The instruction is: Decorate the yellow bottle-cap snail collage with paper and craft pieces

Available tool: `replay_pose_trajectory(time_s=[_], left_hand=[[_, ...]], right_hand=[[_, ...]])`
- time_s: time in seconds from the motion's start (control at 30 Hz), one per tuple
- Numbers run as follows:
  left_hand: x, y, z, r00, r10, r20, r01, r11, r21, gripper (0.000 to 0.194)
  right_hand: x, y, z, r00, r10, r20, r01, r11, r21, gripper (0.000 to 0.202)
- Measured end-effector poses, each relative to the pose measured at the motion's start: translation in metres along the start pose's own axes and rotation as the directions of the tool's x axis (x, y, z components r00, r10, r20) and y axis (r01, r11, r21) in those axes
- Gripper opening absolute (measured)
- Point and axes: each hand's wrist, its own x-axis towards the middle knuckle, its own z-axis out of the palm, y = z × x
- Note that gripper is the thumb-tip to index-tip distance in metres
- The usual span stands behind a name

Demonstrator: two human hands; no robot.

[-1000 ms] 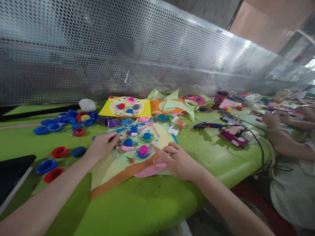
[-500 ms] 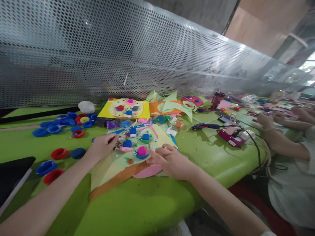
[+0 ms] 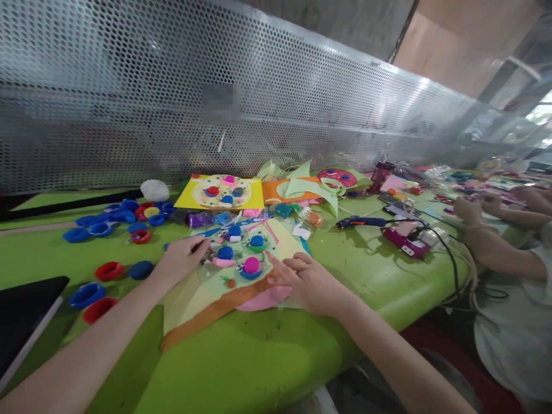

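A paper collage, pale yellow-green with an orange strip along its near edge, lies in front of me. Bottle caps sit on it, among them a magenta cap and a blue cap, with small clay-like pieces around them. My left hand rests at the collage's left side, fingers curled together; whatever is between them is hidden. Over the right side is my right hand, its index finger stretched towards a small pink piece near the magenta cap and its other fingers partly bent. It holds nothing that I can see.
Loose blue and red caps lie at the left, near a dark tablet-like object. Behind stands a yellow card with a decorated disc. Rightward are a glue gun, a purple power strip with cables, and another person's arms.
My right hand has drawn slightly back and right from the magenta cap, its index finger now stretched further up. The left hand stays at the collage's left side. The view has shifted slightly.
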Motion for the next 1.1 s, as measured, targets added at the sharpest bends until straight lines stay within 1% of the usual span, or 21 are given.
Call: replay_pose_trajectory(time_s=[0.1, 0.17, 0.2, 0.23, 0.27, 0.3, 0.4, 0.47, 0.5, 0.57, 0.63, 0.7, 0.8, 0.9, 1.0, 1.07, 1.1], left_hand=[[0.0, 0.0, -0.001, 1.0, 0.006, 0.014, -0.006, 1.0, -0.001, 0.041], [0.001, 0.0, -0.001, 1.0, 0.013, 0.022, -0.013, 1.0, -0.002, 0.041], [0.001, 0.0, -0.001, 1.0, 0.017, 0.025, -0.017, 1.0, -0.004, 0.041], [0.001, -0.001, -0.001, 0.999, 0.022, 0.028, -0.022, 1.0, -0.008, 0.04], [0.001, -0.001, -0.002, 0.999, 0.028, 0.033, -0.028, 1.0, -0.012, 0.04], [0.002, -0.001, -0.003, 0.999, 0.034, 0.039, -0.034, 0.999, -0.016, 0.041], [0.002, -0.002, -0.006, 0.997, 0.046, 0.055, -0.045, 0.999, -0.021, 0.043], [0.001, -0.002, -0.008, 0.997, 0.049, 0.059, -0.048, 0.999, -0.017, 0.044], [0.0, -0.002, -0.009, 0.997, 0.05, 0.061, -0.049, 0.999, -0.013, 0.044], [-0.001, -0.002, -0.01, 0.996, 0.054, 0.067, -0.054, 0.999, -0.003, 0.044], [-0.002, -0.002, -0.009, 0.996, 0.056, 0.063, -0.057, 0.998, 0.011, 0.042], [-0.002, -0.002, -0.007, 0.998, 0.045, 0.052, -0.046, 0.998, 0.031, 0.041], [-0.002, -0.001, -0.004, 0.999, 0.024, 0.038, -0.027, 0.998, 0.064, 0.038], [-0.003, 0.003, -0.004, 0.999, 0.029, 0.028, -0.031, 0.995, 0.097, 0.039], [-0.006, 0.011, -0.004, 0.999, 0.051, 0.01, -0.052, 0.989, 0.14, 0.043], [-0.008, 0.015, -0.002, 0.999, 0.047, -0.023, -0.043, 0.984, 0.174, 0.048], [-0.008, 0.016, -0.001, 0.998, 0.026, -0.051, -0.016, 0.981, 0.192, 0.052]], right_hand=[[-0.003, 0.007, -0.003, 1.0, 0.017, 0.005, -0.017, 0.997, 0.07, 0.074], [-0.007, 0.02, -0.008, 0.994, 0.109, -0.03, -0.103, 0.982, 0.156, 0.073], [-0.009, 0.028, -0.012, 0.98, 0.193, -0.056, -0.178, 0.962, 0.209, 0.071], [-0.01, 0.039, -0.016, 0.956, 0.28, -0.088, -0.252, 0.937, 0.24, 0.07], [-0.011, 0.05, -0.02, 0.925, 0.365, -0.105, -0.333, 0.913, 0.233, 0.067], [-0.009, 0.062, -0.024, 0.891, 0.447, -0.076, -0.426, 0.883, 0.197, 0.064], [0.003, 0.096, -0.028, 0.843, 0.537, -0.016, -0.532, 0.839, 0.117, 0.054], [0.016, 0.113, -0.021, 0.811, 0.584, 0.036, -0.586, 0.808, 0.063, 0.056], [0.021, 0.118, -0.016, 0.803, 0.592, 0.064, -0.595, 0.803, 0.04, 0.058], [0.028, 0.124, -0.005, 0.8, 0.592, 0.096, -0.595, 0.803, 0.011, 0.049], [0.028, 0.124, 0.005, 0.811, 0.577, 0.099, -0.58, 0.815, 0.003, 0.04], [0.023, 0.123, 0.01, 0.827, 0.555, 0.087, -0.559, 0.829, 0.016, 0.034], [0.012, 0.124, 0.01, 0.846, 0.529, 0.063, -0.532, 0.845, 0.057, 0.032], [0.003, 0.128, 0.007, 0.862, 0.502, 0.072, -0.507, 0.856, 0.101, 0.04], [-0.001, 0.131, 0.006, 0.871, 0.479, 0.108, -0.49, 0.862, 0.13, 0.044], [-0.001, 0.128, 0.003, 0.87, 0.485, 0.091, -0.493, 0.86, 0.131, 0.045], [0.0, 0.124, 0.0, 0.872, 0.485, 0.071, -0.49, 0.861, 0.133, 0.046]])
